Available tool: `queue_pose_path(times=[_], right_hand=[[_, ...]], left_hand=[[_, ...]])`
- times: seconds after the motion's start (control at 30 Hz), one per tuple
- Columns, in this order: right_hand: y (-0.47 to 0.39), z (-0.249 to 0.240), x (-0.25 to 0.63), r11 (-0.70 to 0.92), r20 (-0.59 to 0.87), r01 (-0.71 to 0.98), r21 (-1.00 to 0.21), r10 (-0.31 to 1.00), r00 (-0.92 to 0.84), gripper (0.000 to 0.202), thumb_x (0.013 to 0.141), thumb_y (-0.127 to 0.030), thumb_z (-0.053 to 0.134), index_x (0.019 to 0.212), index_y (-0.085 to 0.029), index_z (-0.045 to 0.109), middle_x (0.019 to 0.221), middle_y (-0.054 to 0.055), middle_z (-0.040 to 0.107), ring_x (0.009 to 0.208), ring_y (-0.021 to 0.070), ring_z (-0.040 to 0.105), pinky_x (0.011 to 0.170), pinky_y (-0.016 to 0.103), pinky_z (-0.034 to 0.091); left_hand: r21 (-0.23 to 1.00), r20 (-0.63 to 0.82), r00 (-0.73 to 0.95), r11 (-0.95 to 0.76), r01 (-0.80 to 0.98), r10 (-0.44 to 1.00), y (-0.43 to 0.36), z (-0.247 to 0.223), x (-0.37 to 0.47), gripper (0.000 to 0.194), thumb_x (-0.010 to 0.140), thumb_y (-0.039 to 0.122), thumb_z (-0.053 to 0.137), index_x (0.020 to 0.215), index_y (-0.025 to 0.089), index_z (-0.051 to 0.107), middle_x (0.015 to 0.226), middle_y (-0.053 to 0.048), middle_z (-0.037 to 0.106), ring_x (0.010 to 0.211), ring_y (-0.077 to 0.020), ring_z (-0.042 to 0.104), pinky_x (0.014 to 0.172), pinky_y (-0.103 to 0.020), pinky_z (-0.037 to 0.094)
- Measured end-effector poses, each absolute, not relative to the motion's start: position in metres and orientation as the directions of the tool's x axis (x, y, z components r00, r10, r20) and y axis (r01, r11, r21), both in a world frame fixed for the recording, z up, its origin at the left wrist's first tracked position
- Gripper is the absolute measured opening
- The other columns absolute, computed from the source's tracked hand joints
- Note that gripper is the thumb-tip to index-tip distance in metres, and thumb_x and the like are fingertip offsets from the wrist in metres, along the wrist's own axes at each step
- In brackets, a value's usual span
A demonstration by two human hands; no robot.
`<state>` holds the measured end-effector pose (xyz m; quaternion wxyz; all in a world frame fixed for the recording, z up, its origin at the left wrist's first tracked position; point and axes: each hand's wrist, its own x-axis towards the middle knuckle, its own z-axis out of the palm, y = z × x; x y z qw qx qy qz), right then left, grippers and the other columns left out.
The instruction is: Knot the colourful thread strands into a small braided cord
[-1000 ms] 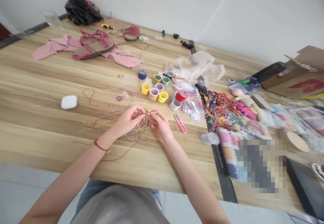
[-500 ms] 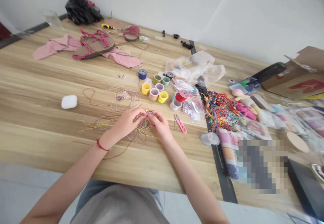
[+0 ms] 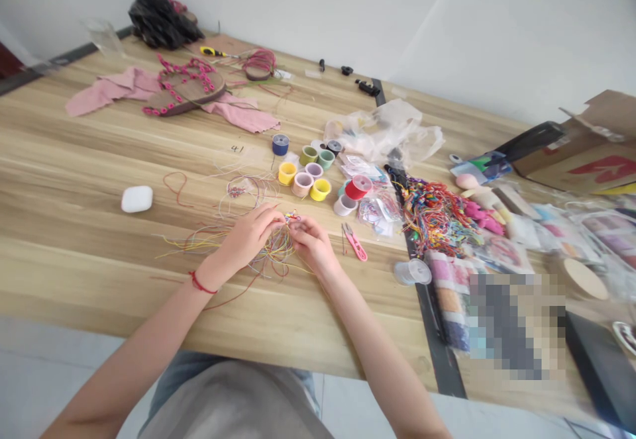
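Observation:
My left hand (image 3: 252, 232) is closed, its thumb and fingertips pinched at a small multicoloured knotted cord piece (image 3: 292, 216). My right hand (image 3: 315, 245) grips the other side of that piece with its fingers curled in; the fingertips partly cover it. Long loose strands (image 3: 273, 251) in red, yellow, grey and other colours fan out beneath both hands over the wood. Just beyond my hands stand several spools of thread, among them a yellow spool (image 3: 320, 190) and a red spool (image 3: 358, 187). Pink thread snips (image 3: 356, 243) lie to the right of my right hand.
A white case (image 3: 137, 198) sits at the left. Woven sandals (image 3: 186, 88) lie on pink cloth farther back. To the right are a heap of colourful cords (image 3: 437, 217), a clear spool (image 3: 412, 271), bead packs (image 3: 450, 300) and a cardboard box (image 3: 586, 147).
Both hands stay at the same spot on the cord piece. Their fingers have shifted slightly, the right hand's fingers curling in a little more. The other things have not moved.

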<state>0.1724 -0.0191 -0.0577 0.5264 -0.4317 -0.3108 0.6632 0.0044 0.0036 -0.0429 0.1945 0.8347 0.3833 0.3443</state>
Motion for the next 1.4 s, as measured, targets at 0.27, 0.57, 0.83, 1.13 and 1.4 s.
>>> queue_pose_path(times=[0.27, 0.57, 0.83, 1.13, 1.4], right_hand=[[-0.02, -0.058, 0.172, -0.296, -0.279, -0.337, -0.894, 0.955, -0.099, 0.022, 0.064, -0.038, 0.077, 0.075, -0.02, 0.069, 0.063, -0.004, 0.053, 0.051, 0.0086, 0.035, 0.048, 0.025, 0.023], [-0.019, -0.056, 0.168, -0.164, -0.192, -0.298, -0.94, 0.979, 0.064, 0.031, 0.064, -0.049, 0.078, 0.069, -0.021, 0.066, 0.063, -0.003, 0.054, 0.053, 0.0095, 0.035, 0.048, 0.026, 0.025], [-0.019, -0.057, 0.169, -0.096, -0.112, -0.191, -0.977, 0.99, 0.08, 0.025, 0.072, -0.046, 0.073, 0.069, -0.022, 0.067, 0.062, -0.001, 0.053, 0.06, 0.014, 0.046, 0.051, 0.026, 0.032], [-0.016, -0.063, 0.17, -0.054, -0.079, -0.217, -0.975, 0.99, 0.112, 0.026, 0.071, -0.045, 0.073, 0.072, -0.02, 0.067, 0.069, -0.001, 0.06, 0.065, 0.0135, 0.05, 0.055, 0.026, 0.037], [-0.017, -0.06, 0.173, -0.076, -0.11, -0.272, -0.959, 0.988, 0.11, 0.026, 0.072, -0.045, 0.073, 0.072, -0.02, 0.066, 0.069, -0.001, 0.059, 0.059, 0.0113, 0.046, 0.054, 0.025, 0.036]], left_hand=[[0.526, 0.445, 0.461, -0.641, 0.559, 0.767, 0.002, -0.045, 0.005, 0.021, 0.1, 0.021, 0.041, 0.096, 0.02, 0.061, 0.095, -0.005, 0.066, 0.089, -0.0178, 0.063, 0.08, -0.031, 0.052], [0.465, 0.503, 0.439, -0.661, 0.588, 0.744, -0.001, -0.044, 0.008, 0.016, 0.099, 0.025, 0.048, 0.092, 0.018, 0.061, 0.088, -0.004, 0.068, 0.079, -0.0167, 0.064, 0.072, -0.028, 0.048], [0.472, 0.51, 0.419, -0.652, 0.594, 0.751, -0.002, -0.041, 0.009, 0.013, 0.098, 0.022, 0.051, 0.089, 0.019, 0.06, 0.085, -0.002, 0.07, 0.077, -0.016, 0.065, 0.071, -0.027, 0.047], [0.553, 0.438, 0.389, -0.584, 0.594, 0.811, -0.006, -0.042, 0.011, 0.008, 0.094, 0.024, 0.056, 0.089, 0.019, 0.062, 0.082, -0.001, 0.07, 0.068, -0.0132, 0.063, 0.066, -0.025, 0.045], [0.772, 0.139, 0.408, -0.357, 0.526, 0.902, -0.007, -0.032, 0.012, 0.038, 0.095, 0.035, 0.05, 0.063, 0.017, 0.058, 0.051, 0.003, 0.056, 0.045, -0.009, 0.045, 0.048, -0.023, 0.031]])
